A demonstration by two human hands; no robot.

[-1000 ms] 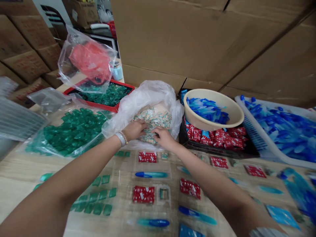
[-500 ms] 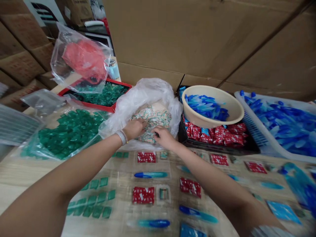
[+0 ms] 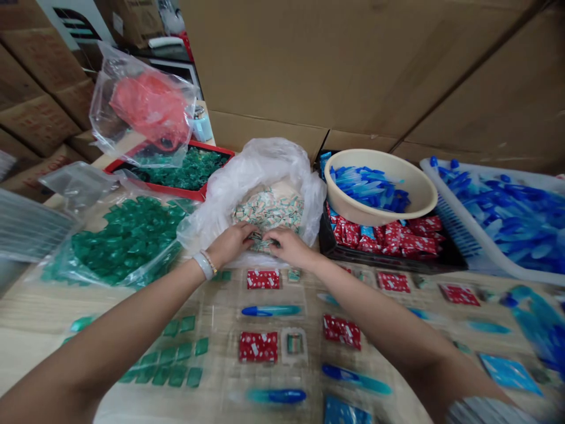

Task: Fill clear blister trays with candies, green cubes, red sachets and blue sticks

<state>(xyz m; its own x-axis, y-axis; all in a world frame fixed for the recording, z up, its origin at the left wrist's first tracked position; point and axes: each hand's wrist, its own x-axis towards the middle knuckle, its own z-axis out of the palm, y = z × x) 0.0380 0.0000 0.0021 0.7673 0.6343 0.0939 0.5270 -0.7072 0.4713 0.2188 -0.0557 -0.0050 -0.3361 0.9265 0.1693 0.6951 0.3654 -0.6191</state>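
Both hands are at the near side of a white plastic bag [image 3: 276,156], which lies open around a heap of small striped pieces [image 3: 269,209] in green, white and pale orange. My left hand [image 3: 232,242] has its fingers curled together at the heap's near left edge. Just right of it, my right hand [image 3: 291,247] pinches thumb and forefinger low in the heap. The fingertips nearly meet, and what they hold is too small to make out. In front of the bag, clear trays carry red patterned packets [image 3: 258,347], striped pieces [image 3: 294,343] and blue pens [image 3: 271,310].
Left stand a bag of green squares [image 3: 128,241] and a red-rimmed tray [image 3: 194,193]. Green squares [image 3: 168,355] lie in rows nearby. At right, a cream bowl [image 3: 375,217] of blue pieces rests over a black crate [image 3: 388,262], beside a white basket [image 3: 489,256]. Cardboard [image 3: 353,65] stands behind.
My left hand has drawn back toward me, to the heap's near edge. My right hand has shifted slightly left and nearer, its fingertips closer to the left ones.
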